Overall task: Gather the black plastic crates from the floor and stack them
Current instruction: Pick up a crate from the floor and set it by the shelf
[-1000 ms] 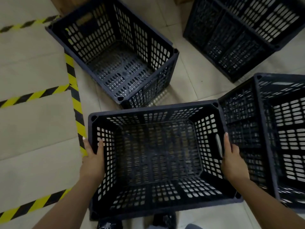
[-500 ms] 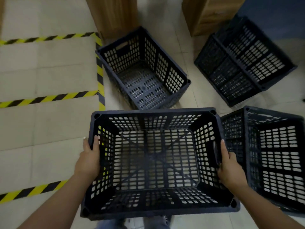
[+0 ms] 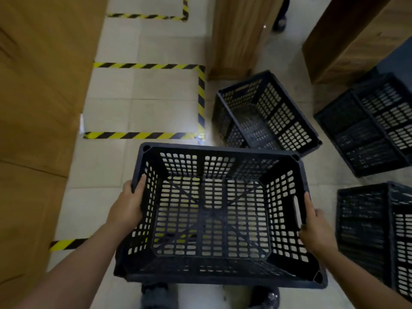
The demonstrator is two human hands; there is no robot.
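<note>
I hold a black slotted plastic crate (image 3: 214, 219) in the air in front of me, open side up, with the floor showing through its base. My left hand (image 3: 129, 206) grips its left rim and my right hand (image 3: 314, 228) grips its right wall by the handle slot. Three more black crates sit on the tiled floor: one (image 3: 263, 114) just beyond the held crate, one (image 3: 374, 123) at the far right, and one (image 3: 376, 235) close to my right arm.
Yellow-and-black hazard tape (image 3: 201, 97) marks rectangles on the pale tiled floor. A large wooden panel (image 3: 38, 108) fills the left side. Wooden furniture (image 3: 236, 34) and another wooden piece (image 3: 347, 39) stand behind the crates. My shoes (image 3: 156, 295) show below.
The crate has risen off the floor in both hands and the view has swung left and back, so the other crates now lie further right and the wooden panel has come into view.
</note>
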